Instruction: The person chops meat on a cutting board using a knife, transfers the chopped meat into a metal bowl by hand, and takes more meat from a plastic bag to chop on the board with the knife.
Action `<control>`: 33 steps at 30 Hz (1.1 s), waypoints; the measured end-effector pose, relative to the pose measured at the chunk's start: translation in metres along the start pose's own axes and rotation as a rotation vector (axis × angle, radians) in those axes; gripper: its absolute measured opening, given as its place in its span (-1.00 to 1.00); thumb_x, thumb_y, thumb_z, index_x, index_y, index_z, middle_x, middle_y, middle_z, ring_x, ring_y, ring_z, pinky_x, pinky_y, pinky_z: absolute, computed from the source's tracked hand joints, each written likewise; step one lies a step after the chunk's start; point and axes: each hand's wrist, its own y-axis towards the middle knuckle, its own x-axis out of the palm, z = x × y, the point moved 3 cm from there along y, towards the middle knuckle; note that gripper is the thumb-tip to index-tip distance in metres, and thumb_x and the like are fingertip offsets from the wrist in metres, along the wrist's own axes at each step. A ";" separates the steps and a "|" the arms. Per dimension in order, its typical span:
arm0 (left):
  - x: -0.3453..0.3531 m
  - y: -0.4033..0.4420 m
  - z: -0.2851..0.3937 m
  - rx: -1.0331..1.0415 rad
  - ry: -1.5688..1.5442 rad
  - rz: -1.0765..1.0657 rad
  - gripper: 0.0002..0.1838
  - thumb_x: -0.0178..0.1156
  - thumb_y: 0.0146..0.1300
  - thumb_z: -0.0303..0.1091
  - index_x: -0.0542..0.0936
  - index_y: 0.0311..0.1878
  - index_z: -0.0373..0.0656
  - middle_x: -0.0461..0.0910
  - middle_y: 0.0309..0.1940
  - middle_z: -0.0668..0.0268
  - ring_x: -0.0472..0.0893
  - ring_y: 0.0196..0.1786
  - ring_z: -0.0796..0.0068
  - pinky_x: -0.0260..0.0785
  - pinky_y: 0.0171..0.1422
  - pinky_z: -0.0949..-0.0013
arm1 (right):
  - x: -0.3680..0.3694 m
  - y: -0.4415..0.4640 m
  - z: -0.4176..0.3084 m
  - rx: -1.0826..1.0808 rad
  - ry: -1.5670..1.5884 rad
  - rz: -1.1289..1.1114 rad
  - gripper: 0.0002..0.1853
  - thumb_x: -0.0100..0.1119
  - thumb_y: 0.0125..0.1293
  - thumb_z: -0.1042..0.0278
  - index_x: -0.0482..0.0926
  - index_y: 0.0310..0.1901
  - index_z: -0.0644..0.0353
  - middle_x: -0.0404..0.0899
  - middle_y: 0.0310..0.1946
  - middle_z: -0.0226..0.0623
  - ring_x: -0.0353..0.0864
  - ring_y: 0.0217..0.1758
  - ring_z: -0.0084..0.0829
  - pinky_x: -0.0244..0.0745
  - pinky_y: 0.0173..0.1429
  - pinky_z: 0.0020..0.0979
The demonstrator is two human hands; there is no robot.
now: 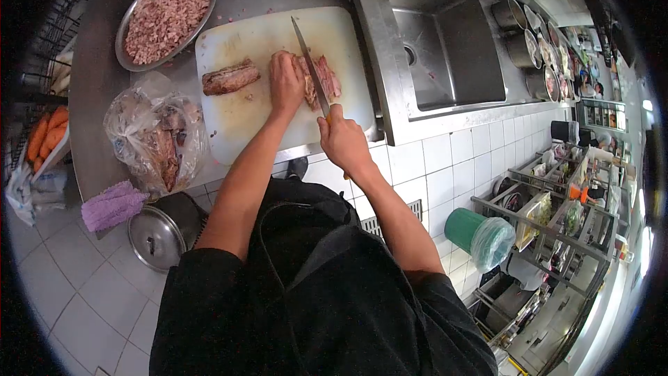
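Note:
My right hand (345, 141) is wrapped round the handle of a long kitchen knife (311, 63), its blade lying across a piece of meat (327, 78) on the white cutting board (236, 129). With fingers bent and together, my left hand (287, 82) presses on the left part of that meat, beside the blade. Slices or loose bits show right of the knife. Another browned chunk of meat (231, 77) lies on the board, left of my left hand. How much meat sits under my left fingers is hidden.
A metal bowl of diced meat (169, 19) and a plastic bag of meat chunks (163, 143) flank the board on the left. A purple cloth (111, 205) hangs at the counter edge, above a lidded pot (156, 237). Right are a sink (452, 56) and green bin (466, 230).

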 end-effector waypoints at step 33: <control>0.002 0.003 0.006 0.030 0.087 -0.155 -0.78 0.14 0.24 -0.56 0.40 -0.06 -0.30 0.46 -0.05 -0.06 0.46 0.04 -0.16 0.33 0.16 -0.09 | -0.013 -0.048 -0.008 0.132 -0.101 -0.153 -0.75 0.03 0.50 0.26 0.30 -0.11 0.31 0.63 -0.48 0.25 0.66 -0.34 0.31 0.56 -0.21 0.19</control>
